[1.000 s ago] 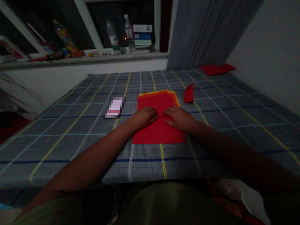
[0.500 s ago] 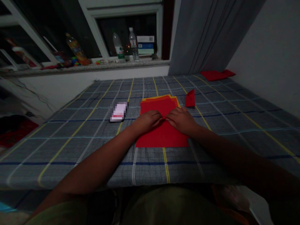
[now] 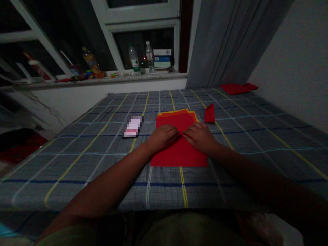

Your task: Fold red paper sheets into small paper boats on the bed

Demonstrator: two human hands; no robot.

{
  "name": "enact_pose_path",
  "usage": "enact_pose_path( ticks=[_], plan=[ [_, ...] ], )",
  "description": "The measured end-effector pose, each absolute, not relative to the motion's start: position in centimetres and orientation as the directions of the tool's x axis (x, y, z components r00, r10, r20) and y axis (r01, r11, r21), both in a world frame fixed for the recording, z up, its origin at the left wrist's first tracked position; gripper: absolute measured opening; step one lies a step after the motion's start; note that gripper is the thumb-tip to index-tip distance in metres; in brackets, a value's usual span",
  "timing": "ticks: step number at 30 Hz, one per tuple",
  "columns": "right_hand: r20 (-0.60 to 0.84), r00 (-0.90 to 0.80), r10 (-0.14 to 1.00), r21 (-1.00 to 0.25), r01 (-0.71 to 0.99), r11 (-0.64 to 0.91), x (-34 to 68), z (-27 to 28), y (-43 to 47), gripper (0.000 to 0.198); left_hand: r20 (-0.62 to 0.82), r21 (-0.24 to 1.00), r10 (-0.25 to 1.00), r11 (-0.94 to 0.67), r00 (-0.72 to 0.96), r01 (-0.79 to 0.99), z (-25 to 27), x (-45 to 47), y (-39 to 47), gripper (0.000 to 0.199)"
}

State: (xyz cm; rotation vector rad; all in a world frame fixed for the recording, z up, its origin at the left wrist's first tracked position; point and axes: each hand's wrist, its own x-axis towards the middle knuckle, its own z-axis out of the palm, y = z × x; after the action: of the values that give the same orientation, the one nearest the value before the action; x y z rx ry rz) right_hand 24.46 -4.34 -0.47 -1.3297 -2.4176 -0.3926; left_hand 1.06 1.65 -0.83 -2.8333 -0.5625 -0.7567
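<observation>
Red paper [image 3: 179, 155] lies on top of a stack on the bed, with orange and yellow sheets [image 3: 188, 111] showing at its far edge. My left hand [image 3: 165, 135] rests over the paper's left side, fingers bent and pressed together at the tips. From the right, my right hand [image 3: 201, 136] meets it, also in a pinch. Between the two sets of fingertips a bit of red paper shows; the fingers hide most of it, and its fold cannot be made out. A small folded red paper piece [image 3: 209, 113] stands beyond my right hand.
A phone [image 3: 133, 126] with a blurred-out screen lies left of the stack on the checked bedcover [image 3: 102, 171]. More red paper [image 3: 234, 89] is at the far right corner. Bottles [image 3: 134, 61] and boxes [image 3: 162, 58] line the windowsill. A grey curtain [image 3: 217, 41] hangs behind.
The whole scene sits slightly lower and further right in view, as the head camera has tilted up a little. Both hands keep their pinch over the red paper, with hardly any movement.
</observation>
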Motion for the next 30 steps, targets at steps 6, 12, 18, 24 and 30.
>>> enact_pose_path(
  ticks=[6,12,18,24,30],
  plan=[
    [0.435,-0.522,0.734,0.101,0.838,0.536,24.2,-0.5,-4.5,0.026,0.530,-0.062,0.304,-0.917,0.792,0.393,-1.1,1.3,1.6,0.021],
    [0.438,-0.527,0.728,0.109,0.835,0.539,24.4,-0.8,-4.3,0.024,0.530,-0.063,0.296,-0.921,0.794,0.385,-0.7,1.2,1.5,0.023],
    [0.425,-0.519,0.742,0.103,0.842,0.530,24.7,-1.1,-4.1,0.021,0.502,-0.129,0.346,-0.877,0.793,0.464,-0.4,0.9,1.2,0.026],
    [0.425,-0.506,0.751,0.100,0.850,0.517,24.8,-1.3,-4.1,0.024,0.422,-0.226,0.356,-0.849,0.834,0.477,0.1,0.7,1.2,0.025],
    [0.414,-0.506,0.757,0.121,0.855,0.505,24.3,-0.9,-4.5,0.025,0.394,-0.244,0.344,-0.855,0.852,0.458,0.1,1.0,1.0,0.024]
  ],
)
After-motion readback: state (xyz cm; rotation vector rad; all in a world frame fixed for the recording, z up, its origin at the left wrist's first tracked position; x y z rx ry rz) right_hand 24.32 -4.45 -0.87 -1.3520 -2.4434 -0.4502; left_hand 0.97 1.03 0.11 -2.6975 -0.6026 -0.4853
